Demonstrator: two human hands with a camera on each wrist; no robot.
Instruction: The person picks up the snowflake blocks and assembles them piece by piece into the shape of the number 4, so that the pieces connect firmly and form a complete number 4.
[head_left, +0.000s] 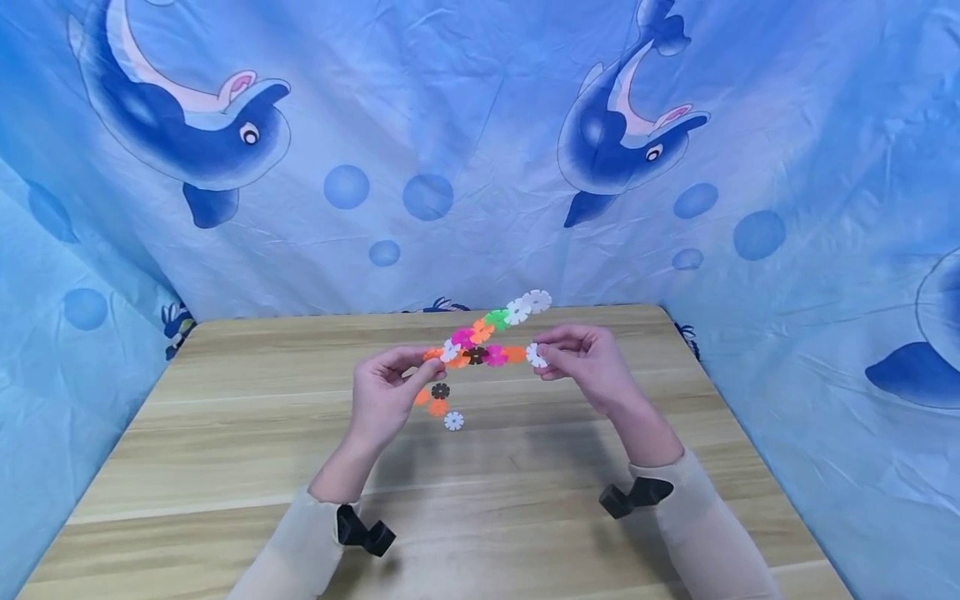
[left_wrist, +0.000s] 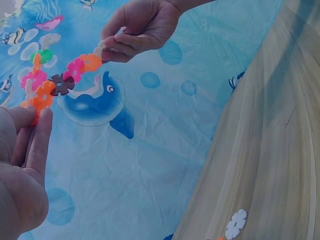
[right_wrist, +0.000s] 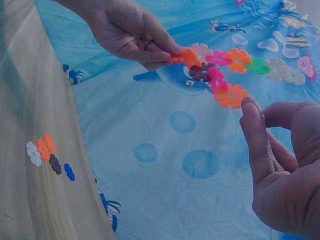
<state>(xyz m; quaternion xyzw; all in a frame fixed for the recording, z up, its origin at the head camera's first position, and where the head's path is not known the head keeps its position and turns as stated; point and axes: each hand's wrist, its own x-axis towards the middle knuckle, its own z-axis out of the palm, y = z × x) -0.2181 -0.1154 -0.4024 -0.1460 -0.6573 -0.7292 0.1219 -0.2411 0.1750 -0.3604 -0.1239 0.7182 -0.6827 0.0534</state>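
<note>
My left hand (head_left: 381,392) pinches the orange end of a chain of interlocking snowflake discs (head_left: 476,356), held up above the table. From that end the chain forks into two arms. One arm runs through pink, orange and green discs (right_wrist: 257,65) to pale ones at its tip. The other has a dark brown disc (left_wrist: 62,85), a pink disc (left_wrist: 75,70) and an orange disc (right_wrist: 231,96). My right hand (head_left: 585,367) pinches a white disc (head_left: 536,356) right at that orange disc's edge. In the right wrist view, my right fingers hide the white disc.
On the wooden table (head_left: 510,517), below the left hand, lie several loose discs: a white disc (head_left: 453,421), orange discs (head_left: 437,407), a dark disc (head_left: 440,390) and a blue disc (right_wrist: 69,172). A blue dolphin-print curtain (head_left: 465,108) surrounds the table's back and sides.
</note>
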